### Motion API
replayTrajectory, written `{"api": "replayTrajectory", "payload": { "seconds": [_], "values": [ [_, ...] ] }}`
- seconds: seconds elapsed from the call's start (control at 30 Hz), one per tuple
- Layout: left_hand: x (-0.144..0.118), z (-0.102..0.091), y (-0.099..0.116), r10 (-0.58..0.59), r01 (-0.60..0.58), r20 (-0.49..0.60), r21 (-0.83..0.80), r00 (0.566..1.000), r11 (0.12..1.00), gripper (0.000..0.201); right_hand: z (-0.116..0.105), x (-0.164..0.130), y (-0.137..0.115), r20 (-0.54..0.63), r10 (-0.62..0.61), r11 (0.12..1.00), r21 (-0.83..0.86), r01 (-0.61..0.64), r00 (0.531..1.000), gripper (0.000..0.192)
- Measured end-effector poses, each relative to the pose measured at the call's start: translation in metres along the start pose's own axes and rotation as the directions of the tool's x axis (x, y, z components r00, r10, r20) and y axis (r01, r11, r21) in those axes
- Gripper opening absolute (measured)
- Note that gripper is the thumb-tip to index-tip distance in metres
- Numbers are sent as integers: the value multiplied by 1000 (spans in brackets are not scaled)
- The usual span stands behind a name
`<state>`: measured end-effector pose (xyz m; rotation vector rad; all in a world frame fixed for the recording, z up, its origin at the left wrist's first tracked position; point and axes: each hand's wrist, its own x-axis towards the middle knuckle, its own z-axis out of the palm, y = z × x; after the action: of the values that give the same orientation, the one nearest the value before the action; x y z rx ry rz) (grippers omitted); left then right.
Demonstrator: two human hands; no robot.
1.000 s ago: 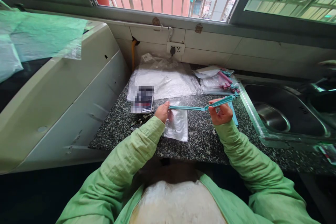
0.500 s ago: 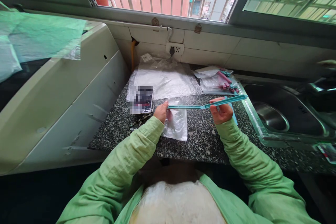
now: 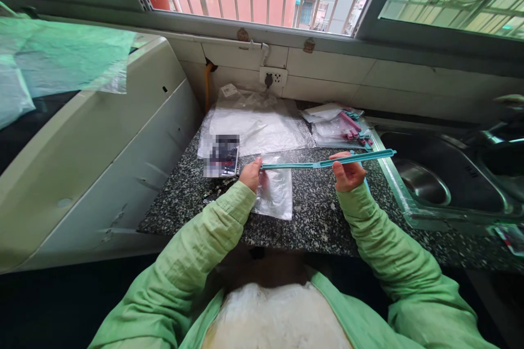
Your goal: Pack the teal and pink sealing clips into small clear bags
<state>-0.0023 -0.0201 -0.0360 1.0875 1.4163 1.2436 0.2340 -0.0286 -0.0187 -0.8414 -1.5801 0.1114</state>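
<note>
A long teal bag sealing clip (image 3: pixel 290 166), unfolded at its middle hinge, stretches between my two hands above the counter. My left hand (image 3: pixel 250 174) is closed on its left end. The fingers of my right hand (image 3: pixel 347 173) pinch the right half, whose tip points toward the sink. Under the clip and beside my left hand lies a clear plastic bag (image 3: pixel 278 196); whether the left hand also holds it I cannot tell. A light blue piece shows partly behind my right hand.
On the dark speckled counter (image 3: pixel 319 229), a phone (image 3: pixel 227 157) lies left of my hands. Behind are large clear plastic bags (image 3: pixel 262 122) and a bag with pink and teal clips (image 3: pixel 347 128). A steel sink (image 3: pixel 458 174) is at right, a white appliance (image 3: pixel 135 163) at left.
My right hand has shifted slightly to the right. The clip's right half has swung a little lower, so the clip lies straighter. My left hand stays put.
</note>
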Motion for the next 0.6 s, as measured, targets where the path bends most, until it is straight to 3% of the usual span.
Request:
{"api": "replayTrajectory", "payload": {
  "seconds": [0.3, 0.6],
  "values": [
    [2, 1, -2, 14, -12, -22, 50, 1000, 999, 36, 0, -7, 9, -25, 134, 988, 86, -131, 991, 20],
    [4, 0, -4, -27, 27, -24, 21, 999, 999, 37, 2, -2, 0, 32, 102, 989, 109, -105, 994, 18]
  ]
}}
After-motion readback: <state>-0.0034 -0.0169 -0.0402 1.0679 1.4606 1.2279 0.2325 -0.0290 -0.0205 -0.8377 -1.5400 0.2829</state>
